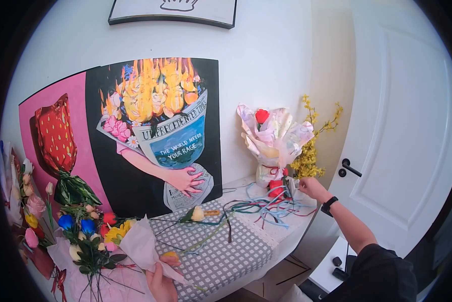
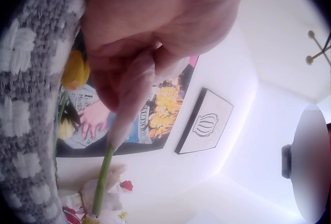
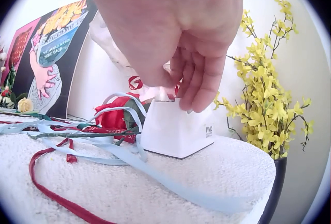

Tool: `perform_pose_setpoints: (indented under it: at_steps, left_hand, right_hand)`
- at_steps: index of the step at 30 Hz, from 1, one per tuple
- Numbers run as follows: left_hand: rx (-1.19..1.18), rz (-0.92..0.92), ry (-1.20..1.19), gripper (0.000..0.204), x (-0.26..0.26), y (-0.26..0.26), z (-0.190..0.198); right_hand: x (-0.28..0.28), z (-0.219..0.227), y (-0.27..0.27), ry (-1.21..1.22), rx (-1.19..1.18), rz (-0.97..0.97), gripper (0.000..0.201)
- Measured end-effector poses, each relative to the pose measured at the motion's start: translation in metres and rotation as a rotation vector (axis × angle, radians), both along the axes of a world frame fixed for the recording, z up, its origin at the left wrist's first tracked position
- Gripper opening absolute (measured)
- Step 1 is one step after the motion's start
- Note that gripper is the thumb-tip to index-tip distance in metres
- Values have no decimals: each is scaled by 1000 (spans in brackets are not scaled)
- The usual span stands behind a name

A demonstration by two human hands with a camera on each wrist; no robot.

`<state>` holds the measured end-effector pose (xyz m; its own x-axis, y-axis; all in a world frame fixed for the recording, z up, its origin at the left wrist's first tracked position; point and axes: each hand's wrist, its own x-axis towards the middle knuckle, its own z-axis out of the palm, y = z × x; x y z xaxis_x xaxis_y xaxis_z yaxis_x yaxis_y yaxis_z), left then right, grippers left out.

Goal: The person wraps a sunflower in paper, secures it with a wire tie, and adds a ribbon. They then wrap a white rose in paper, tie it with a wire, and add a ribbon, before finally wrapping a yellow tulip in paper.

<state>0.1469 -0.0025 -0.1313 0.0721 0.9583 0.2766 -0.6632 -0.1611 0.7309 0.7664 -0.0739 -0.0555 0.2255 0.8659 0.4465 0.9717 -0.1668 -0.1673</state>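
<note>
My left hand (image 1: 160,285) grips a bouquet's pale pink wrapping paper (image 1: 141,246) at the front of the table. In the left wrist view, the fingers of that hand (image 2: 155,22) are curled round the gathered paper (image 2: 133,97), and a green stem (image 2: 103,180) sticks out of it. At the table's far right end, my right hand (image 1: 314,190) is at a small white box-shaped dispenser (image 3: 173,133). Thumb and fingers of this hand (image 3: 178,38) pinch at its top edge; what lies between the fingertips is hidden. A red rose (image 3: 111,114) lies beside the dispenser.
Light blue ribbons (image 1: 281,214) and dark red ones tangle near the dispenser. Behind them stands a wrapped bouquet (image 1: 276,136), with yellow branches (image 1: 309,156) to its right. Artificial flowers (image 1: 87,226) crowd the left end. A cream rose (image 1: 198,214) lies on the checkered cloth (image 1: 221,251).
</note>
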Motion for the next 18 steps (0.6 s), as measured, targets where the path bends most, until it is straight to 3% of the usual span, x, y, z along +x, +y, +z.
perform_pose_setpoints:
  at_steps: [2,5,18]
  left_hand:
    - [4,0,-6,30,0,0,0]
    - [10,0,-2,30,1,0,-1]
    - [0,-2,3,28,2,-3,5]
  right_hand:
    - [-2,-1,1,134,156,-87,15]
    - [-3,6,-2,190,166,-65,15]
    - [-10,3,-7,110,205,-91,18]
